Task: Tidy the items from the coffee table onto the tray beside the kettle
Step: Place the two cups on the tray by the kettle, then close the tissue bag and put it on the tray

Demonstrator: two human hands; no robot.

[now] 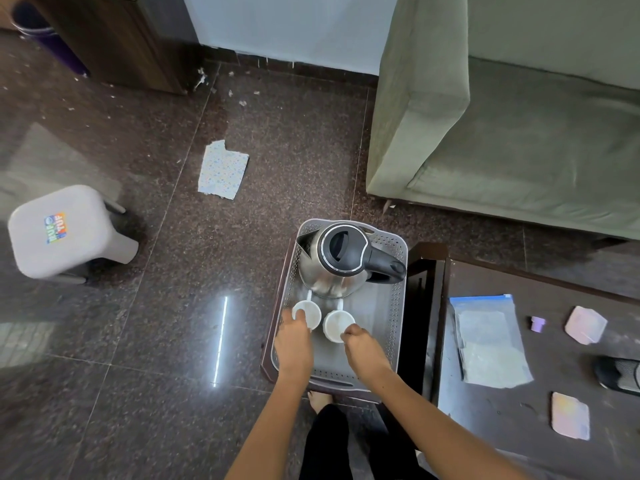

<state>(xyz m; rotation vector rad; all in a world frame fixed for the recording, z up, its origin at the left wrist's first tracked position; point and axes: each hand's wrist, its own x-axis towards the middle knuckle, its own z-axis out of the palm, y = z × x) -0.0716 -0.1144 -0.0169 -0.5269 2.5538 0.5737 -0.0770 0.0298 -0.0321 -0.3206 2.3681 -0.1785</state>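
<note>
Left hand (pixel 294 344): gripping the left cup (pixel 309 312) by its rim.
Right hand (pixel 363 348): pinching the right cup (pixel 337 323).
Tray (pixel 393 306): carrying both cups and the kettle (pixel 341 261).

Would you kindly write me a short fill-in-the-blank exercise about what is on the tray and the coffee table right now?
1. The left hand and right hand each hold a white ____.
2. On the tray, both stand just in front of the steel ____.
3. The zip bag lies on the ____.

Missing words: cup; kettle; coffee table
</note>
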